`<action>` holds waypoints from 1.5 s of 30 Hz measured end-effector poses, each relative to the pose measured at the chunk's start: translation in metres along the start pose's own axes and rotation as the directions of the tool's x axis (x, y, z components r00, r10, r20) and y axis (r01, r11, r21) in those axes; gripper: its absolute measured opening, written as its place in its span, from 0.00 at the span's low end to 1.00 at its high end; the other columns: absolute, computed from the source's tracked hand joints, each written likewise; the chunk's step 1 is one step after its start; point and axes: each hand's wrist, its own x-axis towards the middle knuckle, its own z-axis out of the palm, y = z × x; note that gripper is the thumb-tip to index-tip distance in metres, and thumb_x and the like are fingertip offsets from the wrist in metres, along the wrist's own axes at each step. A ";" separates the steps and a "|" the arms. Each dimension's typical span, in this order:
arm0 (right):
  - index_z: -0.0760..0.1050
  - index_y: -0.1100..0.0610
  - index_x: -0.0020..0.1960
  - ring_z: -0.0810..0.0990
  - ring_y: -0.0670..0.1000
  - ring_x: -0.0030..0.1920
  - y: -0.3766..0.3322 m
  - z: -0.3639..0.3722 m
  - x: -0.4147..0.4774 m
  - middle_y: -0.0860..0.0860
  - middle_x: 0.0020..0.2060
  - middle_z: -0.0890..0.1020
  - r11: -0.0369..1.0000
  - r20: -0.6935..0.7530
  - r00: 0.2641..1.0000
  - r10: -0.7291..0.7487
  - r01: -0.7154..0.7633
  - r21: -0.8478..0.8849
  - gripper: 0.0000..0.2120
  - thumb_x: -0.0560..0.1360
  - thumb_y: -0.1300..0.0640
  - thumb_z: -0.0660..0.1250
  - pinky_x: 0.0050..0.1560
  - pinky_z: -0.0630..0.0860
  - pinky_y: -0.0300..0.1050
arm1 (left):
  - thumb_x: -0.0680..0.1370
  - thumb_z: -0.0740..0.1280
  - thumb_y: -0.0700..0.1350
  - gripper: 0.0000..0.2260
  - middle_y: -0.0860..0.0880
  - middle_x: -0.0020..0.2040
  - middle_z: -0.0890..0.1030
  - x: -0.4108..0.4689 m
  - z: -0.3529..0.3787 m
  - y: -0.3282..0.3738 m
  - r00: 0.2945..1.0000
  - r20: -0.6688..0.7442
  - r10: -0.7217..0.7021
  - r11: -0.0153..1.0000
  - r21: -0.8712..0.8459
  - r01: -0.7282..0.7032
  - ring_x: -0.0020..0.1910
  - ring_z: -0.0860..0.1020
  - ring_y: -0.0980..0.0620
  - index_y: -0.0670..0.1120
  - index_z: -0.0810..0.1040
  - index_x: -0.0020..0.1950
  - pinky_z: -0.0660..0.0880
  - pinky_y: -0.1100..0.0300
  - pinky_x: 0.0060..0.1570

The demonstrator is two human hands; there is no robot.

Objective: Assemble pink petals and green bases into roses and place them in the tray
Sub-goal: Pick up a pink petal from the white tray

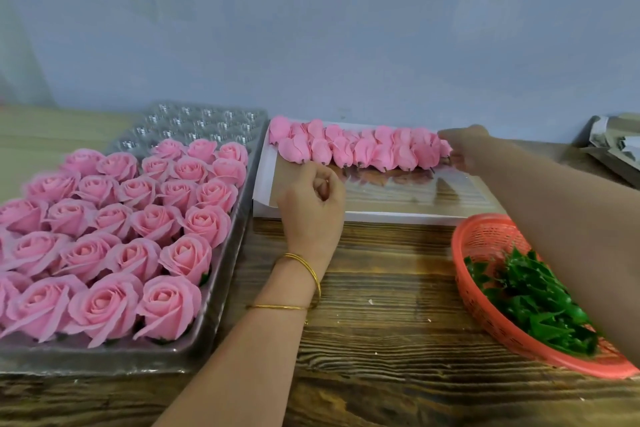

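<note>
- Now the left hand [311,199] hovers over the white box [263,184], fingers curled, holding nothing visible
- right hand [465,149] pinches the endmost of the pink petals [363,149]

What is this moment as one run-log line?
left hand: curled, nothing visible held | right hand: pinches end of petal buds | tray: back cells unfilled | green bases: in basket

Bare forearms both sides. Two thin gold bangles [304,262] behind left hand [311,208], one higher up forearm.
</note>
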 end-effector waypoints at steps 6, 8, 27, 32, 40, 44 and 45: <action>0.76 0.59 0.55 0.78 0.56 0.50 0.014 0.020 0.016 0.57 0.50 0.77 0.990 0.029 0.999 -0.016 0.020 -0.139 0.11 0.75 0.55 0.67 0.53 0.75 0.49 | 0.72 0.68 0.33 0.12 0.58 0.25 0.67 0.001 0.002 -0.001 0.999 0.004 0.048 0.999 -0.009 -0.048 0.28 0.71 0.61 0.48 0.73 0.36 0.65 0.75 0.30; 0.75 0.61 0.62 0.74 0.55 0.49 0.013 0.024 0.012 0.55 0.48 0.75 0.991 0.057 0.998 -0.038 0.045 -0.126 0.16 0.76 0.57 0.67 0.48 0.74 0.47 | 0.72 0.68 0.33 0.11 0.58 0.25 0.68 0.002 0.002 -0.002 0.999 0.006 0.048 0.999 -0.010 -0.048 0.29 0.71 0.61 0.48 0.74 0.36 0.65 0.75 0.30; 0.72 0.59 0.45 0.76 0.56 0.45 0.016 0.024 0.007 0.57 0.42 0.76 0.906 0.003 0.999 -0.047 0.044 -0.421 0.09 0.73 0.56 0.70 0.50 0.76 0.49 | 0.72 0.68 0.34 0.11 0.58 0.26 0.69 0.002 0.001 -0.003 0.999 0.027 0.045 0.999 0.018 -0.045 0.29 0.71 0.62 0.48 0.74 0.35 0.66 0.75 0.31; 0.64 0.60 0.39 0.77 0.51 0.35 0.006 0.011 0.008 0.55 0.43 0.73 0.985 -0.095 0.992 -0.078 0.062 -0.162 0.11 0.78 0.61 0.62 0.31 0.71 0.34 | 0.73 0.68 0.35 0.11 0.58 0.26 0.69 0.004 0.002 -0.003 0.999 0.025 0.023 1.000 0.000 -0.023 0.29 0.71 0.62 0.49 0.74 0.35 0.67 0.75 0.31; 0.71 0.62 0.58 0.78 0.45 0.30 -0.070 -0.023 -0.029 0.56 0.49 0.79 0.954 -0.217 0.951 -0.218 0.255 0.156 0.13 0.76 0.58 0.66 0.31 0.78 0.38 | 0.72 0.67 0.34 0.11 0.58 0.25 0.69 0.003 0.002 -0.003 1.000 0.015 -0.005 0.999 -0.032 0.005 0.29 0.71 0.61 0.48 0.74 0.35 0.66 0.75 0.31; 0.72 0.60 0.39 0.80 0.47 0.31 -0.095 -0.021 -0.085 0.55 0.37 0.78 0.823 -0.153 0.893 -0.424 0.450 0.347 0.07 0.75 0.64 0.67 0.40 0.81 0.41 | 0.73 0.67 0.33 0.09 0.57 0.26 0.70 0.004 0.002 -0.002 0.998 0.003 -0.059 0.997 -0.057 0.059 0.28 0.71 0.63 0.45 0.75 0.36 0.66 0.75 0.31; 0.71 0.59 0.38 0.80 0.48 0.32 -0.096 -0.018 -0.101 0.55 0.35 0.78 0.786 -0.120 0.884 -0.452 0.458 0.414 0.08 0.75 0.65 0.67 0.42 0.81 0.43 | 0.73 0.67 0.33 0.08 0.57 0.27 0.70 0.004 0.001 -0.001 0.997 -0.004 -0.072 0.995 -0.070 0.071 0.28 0.71 0.64 0.44 0.76 0.37 0.66 0.76 0.32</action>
